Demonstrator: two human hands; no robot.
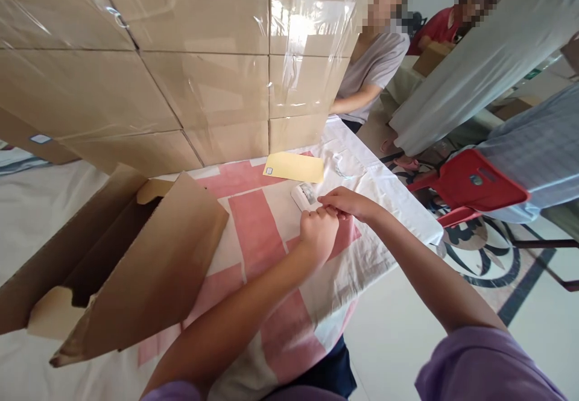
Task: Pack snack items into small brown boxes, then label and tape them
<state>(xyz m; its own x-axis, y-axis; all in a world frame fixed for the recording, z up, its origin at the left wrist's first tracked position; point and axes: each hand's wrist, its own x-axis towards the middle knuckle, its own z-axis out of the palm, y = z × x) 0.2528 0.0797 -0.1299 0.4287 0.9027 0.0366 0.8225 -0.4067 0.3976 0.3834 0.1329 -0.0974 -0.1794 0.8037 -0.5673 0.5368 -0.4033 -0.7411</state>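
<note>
My left hand [319, 231] is closed, knuckles up, over the table. Right against it is my right hand [348, 202], its fingers bent and pressed together near my left fingers. Whatever lies between the fingers is hidden. Just beyond my hands sits a small white box [298, 199] with a grey picture on its top; I cannot tell whether my fingers touch it. Farther back, a flat yellow piece of card or envelope [296, 167] with a small label lies on the red and white tablecloth [257, 226].
An open cardboard box [149, 268] stands at the left. Plastic-wrapped cartons [203, 81] form a wall behind the table. A person [380, 57] sits at the far corner, another [438, 27] farther back. A red chair [479, 181] is at the right.
</note>
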